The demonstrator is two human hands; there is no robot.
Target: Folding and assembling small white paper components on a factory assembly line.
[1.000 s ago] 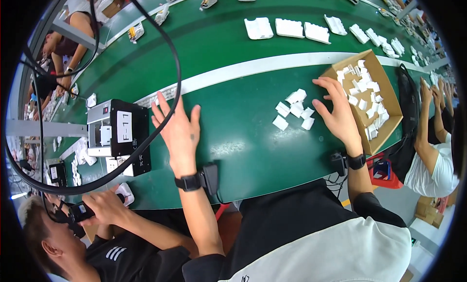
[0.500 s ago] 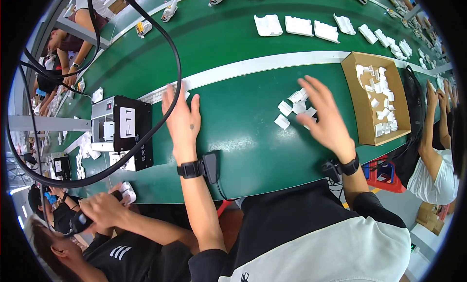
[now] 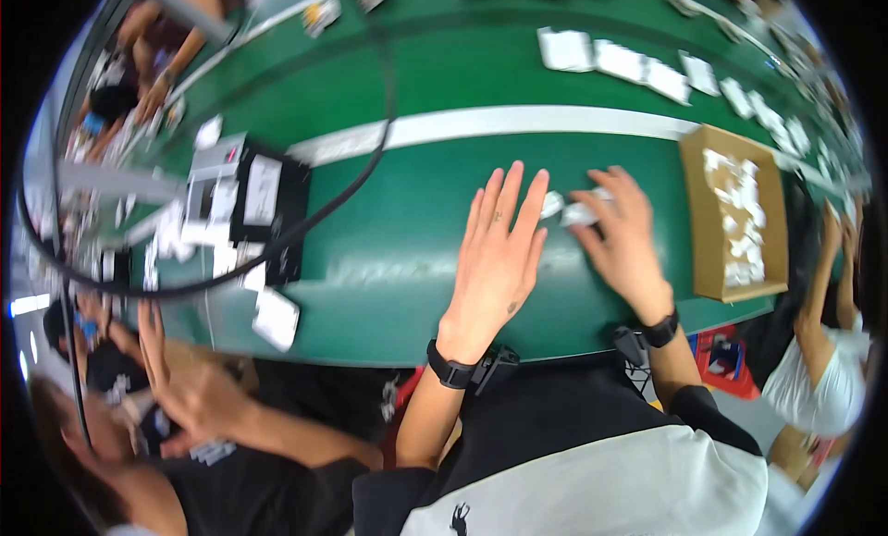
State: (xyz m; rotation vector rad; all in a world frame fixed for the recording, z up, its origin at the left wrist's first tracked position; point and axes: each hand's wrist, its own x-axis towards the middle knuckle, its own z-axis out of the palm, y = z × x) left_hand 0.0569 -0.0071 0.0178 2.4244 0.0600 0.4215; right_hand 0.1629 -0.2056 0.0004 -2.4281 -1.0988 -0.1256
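Observation:
Small white plastic pieces (image 3: 580, 213) lie in a loose group on the green table, partly hidden by my hands. My left hand (image 3: 497, 249) is stretched out palm down just left of the group, fingers extended, nothing seen in it. On the group's right side, my right hand (image 3: 625, 233) reaches over the pieces with fingers apart and somewhat blurred; its fingertips are close to them, and I cannot tell whether they touch. Each wrist wears a black strap with a small black device.
A cardboard box (image 3: 695, 223) of similar white pieces stands at the right. A black and silver machine (image 3: 268, 198) sits at the left, behind a hanging black cable (image 3: 319, 223). White shells (image 3: 620, 61) lie beyond the pale strip (image 3: 518, 120). Co-workers are on both sides.
My left hand has moved right, from near the machine to beside the white pieces. My right hand stays over them. The view has shifted, and the left co-worker's hand has moved.

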